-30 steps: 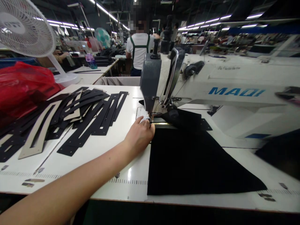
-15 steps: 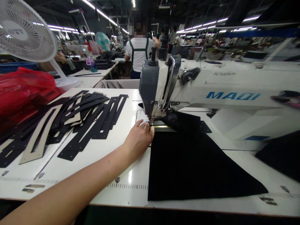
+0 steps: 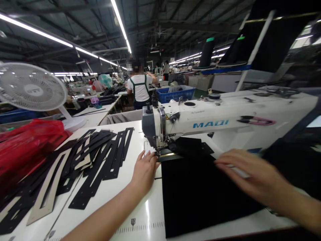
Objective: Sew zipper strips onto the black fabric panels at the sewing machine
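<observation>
Black cloth laid flat at sewing machine, both hands near it

Nearest, the black cloth (image 3: pixel 195 197) is spread on the white table (image 3: pixel 140 214) at 5 o'clock from view centre. It is judged light, soft and floppy, easily creased, hardly fragile; some sliding on the smooth tabletop is to be expected. It is best steered with flat fingertips along its edges, not bunched in the middle.

At 4 o'clock, the right hand (image 3: pixel 258 175) is blurred; its fingertips are brought close together over the cloth's right side. A pale sliver (image 3: pixel 239 171) is seen between the digits; whether it is something held or bare tabletop cannot be told, nor whether the cloth is touched.

At 7 o'clock, the left hand (image 3: pixel 144 172) is rested on the table, fingers slightly bent and close together. From their tips, the gold-toothed zipper strip (image 3: pixel 169 155) is run toward 3 o'clock, with the cloth at 4 to 5. Whether its end is pinched or merely pressed cannot be told. The strip is judged stiffer than the cloth, best gripped at that end.

Beyond, the sewing machine (image 3: pixel 205 117) is placed at 3 o'clock.
</observation>
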The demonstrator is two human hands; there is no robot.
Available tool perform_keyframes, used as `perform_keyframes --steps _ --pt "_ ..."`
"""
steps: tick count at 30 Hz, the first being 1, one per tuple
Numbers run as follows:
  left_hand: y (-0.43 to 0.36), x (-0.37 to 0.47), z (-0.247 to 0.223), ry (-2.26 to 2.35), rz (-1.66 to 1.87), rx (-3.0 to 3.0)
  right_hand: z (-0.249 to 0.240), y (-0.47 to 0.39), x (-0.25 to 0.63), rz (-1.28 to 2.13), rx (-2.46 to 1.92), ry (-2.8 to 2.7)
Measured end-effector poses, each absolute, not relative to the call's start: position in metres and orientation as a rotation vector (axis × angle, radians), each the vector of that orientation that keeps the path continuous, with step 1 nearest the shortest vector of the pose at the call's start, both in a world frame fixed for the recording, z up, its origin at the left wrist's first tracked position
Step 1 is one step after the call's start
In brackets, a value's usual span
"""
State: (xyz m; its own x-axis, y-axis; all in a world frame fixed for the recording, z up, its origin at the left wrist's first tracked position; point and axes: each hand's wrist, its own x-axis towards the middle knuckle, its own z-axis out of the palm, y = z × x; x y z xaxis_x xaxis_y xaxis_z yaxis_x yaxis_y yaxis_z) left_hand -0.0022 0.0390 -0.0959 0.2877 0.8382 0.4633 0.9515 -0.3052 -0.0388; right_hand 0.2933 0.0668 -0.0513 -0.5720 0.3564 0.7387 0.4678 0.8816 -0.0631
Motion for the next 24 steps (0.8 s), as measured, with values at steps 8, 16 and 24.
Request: perform_keyframes --steps 8,16,24 --pt "0.047 -0.015 -0.102 -1.436 -0.711 -2.328 -0.094 0.103 0.157 -0.007 -0.613 -2.570" --pt "0.056 -0.020 -0.105 -1.399 -0.734 -2.440 -0.099 0.111 0.163 0.094 -0.528 -2.527" --pt "0.063 -0.021 -0.103 -1.429 -0.624 -2.453 -0.102 0.118 0.159 0.023 -0.587 -2.553"
